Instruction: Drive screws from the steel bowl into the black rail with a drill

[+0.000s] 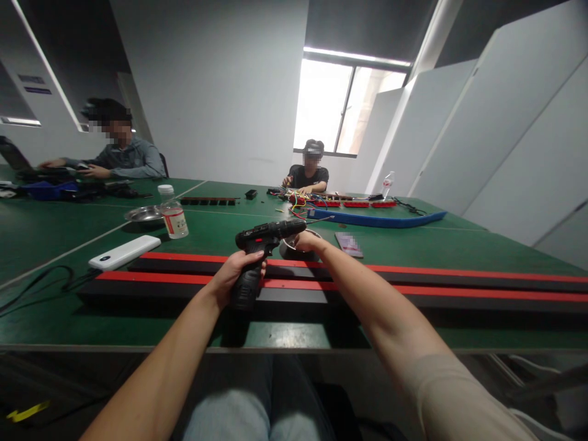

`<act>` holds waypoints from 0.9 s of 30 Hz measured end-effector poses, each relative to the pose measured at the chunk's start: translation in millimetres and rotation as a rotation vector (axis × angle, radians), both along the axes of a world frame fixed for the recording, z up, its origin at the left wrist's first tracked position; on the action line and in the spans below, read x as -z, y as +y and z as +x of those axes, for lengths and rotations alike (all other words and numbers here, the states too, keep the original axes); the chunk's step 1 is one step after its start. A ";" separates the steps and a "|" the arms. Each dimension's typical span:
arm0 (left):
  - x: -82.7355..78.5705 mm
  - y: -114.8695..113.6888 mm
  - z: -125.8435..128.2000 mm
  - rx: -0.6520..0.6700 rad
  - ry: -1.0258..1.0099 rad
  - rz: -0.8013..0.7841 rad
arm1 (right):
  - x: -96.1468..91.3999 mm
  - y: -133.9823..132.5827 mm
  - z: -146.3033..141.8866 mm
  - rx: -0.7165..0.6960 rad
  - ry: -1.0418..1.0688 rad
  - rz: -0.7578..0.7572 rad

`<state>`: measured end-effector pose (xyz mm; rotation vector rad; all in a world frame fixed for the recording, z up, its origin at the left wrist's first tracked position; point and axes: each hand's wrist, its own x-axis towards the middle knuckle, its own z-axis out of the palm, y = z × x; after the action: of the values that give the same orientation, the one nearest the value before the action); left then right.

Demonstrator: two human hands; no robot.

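Across the wide green-topped table, two long black bars with red strips were laid side by side, running left to right just beyond the near edge. Farther back, a long curved blue plastic strip was seen in front of a seated co-worker, and a second seated person was occupied at the far left. Above the bars, a black cordless drill was held in the air, its body lying almost level with its long axis left to right and its chuck pointed to the right. The left hand was wrapped fully round the drill's grip from below, fingers closed, so the tool's weight was carried by that hand. The right hand was placed at the chuck end, touching or just beside the nose, with its fingers curled; whether anything was pinched there could not be told. A small round metal bowl was set on the table right behind that hand. To the left, a white oblong power bank, a clear plastic bottle with a red label and a shallow steel dish were stood well apart from both hands.
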<state>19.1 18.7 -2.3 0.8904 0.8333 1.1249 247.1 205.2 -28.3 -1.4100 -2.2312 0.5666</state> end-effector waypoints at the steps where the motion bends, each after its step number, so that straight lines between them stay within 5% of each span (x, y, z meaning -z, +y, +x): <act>1: -0.4 0.0 0.1 0.001 -0.003 0.000 | 0.8 0.3 1.1 0.012 -0.046 0.006; 10: -4.8 -0.8 -0.8 0.014 -0.008 -0.136 | -5.3 -9.9 6.9 0.232 -0.210 0.099; 15: -2.5 1.3 -1.1 0.013 -0.017 -0.124 | -11.8 -18.9 13.8 0.202 -0.148 0.060; 27: 1.2 -2.0 0.4 -0.038 0.035 0.016 | -5.4 -81.2 64.2 0.126 0.593 -0.121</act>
<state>19.5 16.7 -3.5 0.9129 0.8740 1.1539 311.3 124.0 -23.0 -1.2213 -1.6509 0.9451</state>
